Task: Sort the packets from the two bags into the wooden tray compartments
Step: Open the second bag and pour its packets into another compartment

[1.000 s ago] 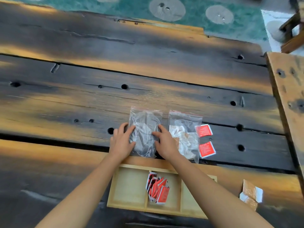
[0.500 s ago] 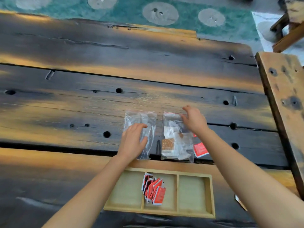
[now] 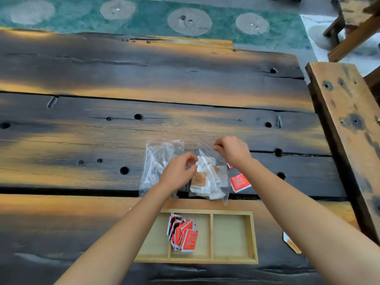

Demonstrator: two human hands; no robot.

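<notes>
Both hands have left the emptied-looking bag (image 3: 159, 161) and closed on the fuller bag (image 3: 209, 177): the right hand (image 3: 232, 151) pinches its far top edge, the left hand (image 3: 177, 171) its near-left side, probably to open it. Just right of the right wrist lie loose red packets (image 3: 239, 182). Nearer the body, the wooden tray (image 3: 253, 239) holds red packets (image 3: 183, 233) in its middle compartment; its right one is empty.

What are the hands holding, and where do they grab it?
Both hands hold the right plastic bag: the right hand pinches its top edge by the red seal, and the left hand pinches its left edge.
</notes>
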